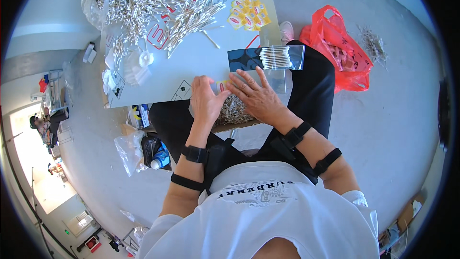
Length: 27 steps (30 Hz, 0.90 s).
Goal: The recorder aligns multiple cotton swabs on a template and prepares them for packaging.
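Note:
At the table's near edge, a small yellow-and-white card (222, 86) lies between my two hands. My left hand (205, 101) is closed with bent fingers, its thumb and forefinger at the card's left and lower edges. My right hand (258, 98) lies nearly flat, fingers stretched and apart, its fingertips by the card's right side. Just beyond them, a row of cotton swabs (275, 58) rests side by side on a dark glossy strip (243, 59). Below my hands, a box of loose cotton swabs (233, 110) sits at my lap, partly hidden.
A large heap of cotton swabs (139, 0) covers the table's far left, with a looser pile (194, 17) beside it. Several yellow cards (249, 13) lie at far right. A white tape roll (146, 58) stands at left. A red plastic bag (342, 50) is on the floor.

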Motion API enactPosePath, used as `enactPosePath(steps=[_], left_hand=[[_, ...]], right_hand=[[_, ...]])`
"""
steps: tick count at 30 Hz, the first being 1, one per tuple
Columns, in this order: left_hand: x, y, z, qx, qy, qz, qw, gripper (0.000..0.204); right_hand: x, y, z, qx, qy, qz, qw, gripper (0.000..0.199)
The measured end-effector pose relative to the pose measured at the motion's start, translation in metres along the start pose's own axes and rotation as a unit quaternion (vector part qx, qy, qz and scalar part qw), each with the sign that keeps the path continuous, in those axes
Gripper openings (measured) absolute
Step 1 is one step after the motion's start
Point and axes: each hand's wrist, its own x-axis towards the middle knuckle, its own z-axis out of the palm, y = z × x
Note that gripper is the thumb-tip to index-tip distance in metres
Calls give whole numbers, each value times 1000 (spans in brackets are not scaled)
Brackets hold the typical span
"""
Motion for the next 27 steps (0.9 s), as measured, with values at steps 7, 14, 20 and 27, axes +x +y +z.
enactPosePath(steps=[7,14,20,27], left_hand=[[-24,-9,-2,106,-37,-45,993,37],[-30,-1,16,-398,24,-293,869,16],[-25,-13,16,-447,12,-276,851,14],[20,29,13,-549,-37,-283,786,21]], right_hand=[[-3,-2,9,17,36,2,999,76],[-3,-1,15,5,45,-4,999,73],[-5,5,5,25,67,-23,997,71],[-11,73,-19,122,424,285,851,51]])
